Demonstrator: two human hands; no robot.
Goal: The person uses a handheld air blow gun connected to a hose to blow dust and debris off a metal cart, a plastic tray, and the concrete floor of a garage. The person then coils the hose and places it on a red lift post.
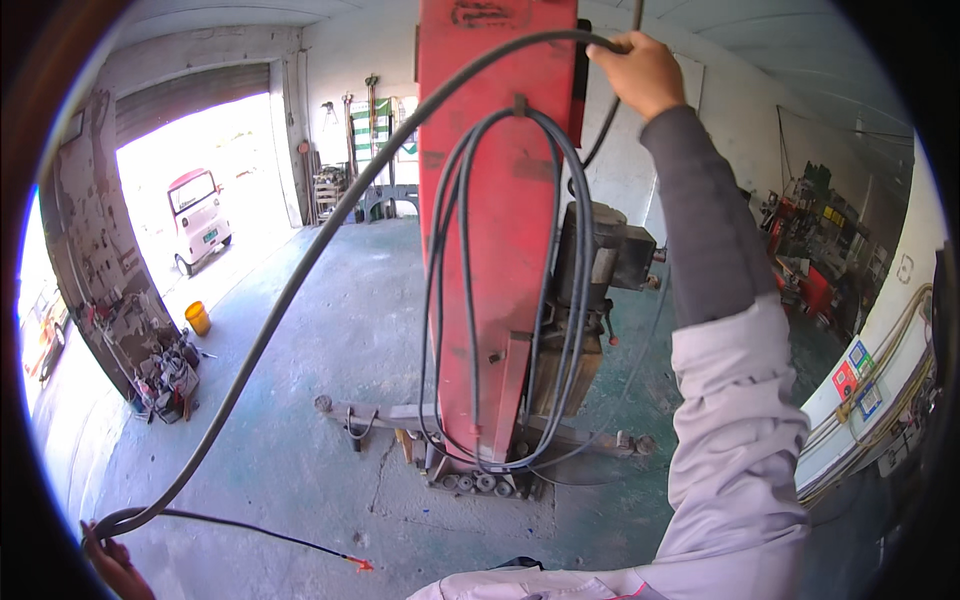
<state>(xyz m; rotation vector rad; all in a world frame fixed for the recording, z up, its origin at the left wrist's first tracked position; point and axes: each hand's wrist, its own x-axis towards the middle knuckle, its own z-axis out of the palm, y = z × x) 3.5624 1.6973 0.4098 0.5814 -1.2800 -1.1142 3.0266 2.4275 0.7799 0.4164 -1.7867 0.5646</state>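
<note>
My right hand [645, 75] is raised at the upper right, its fingers closed around a thick black hose [268, 335]. From there the hose arcs down across the front of a red lift column [505, 290] to the lower left. At that end my left hand [118, 572] is closed on a bend of the hose, partly cut off by the dark rim. A thinner black length with an orange tip [358, 563] reaches from near my left hand over the floor. Another dark hose [466, 250] hangs in loops from a hook on the column.
A motor unit [585, 260] is fixed to the column's right side, and low lift arms [380, 412] spread at its base. Left are a yellow bucket [198, 318], piled tools [170, 385] and an open doorway with a small white vehicle [198, 220] outside. Cluttered shelves [810, 240] stand right.
</note>
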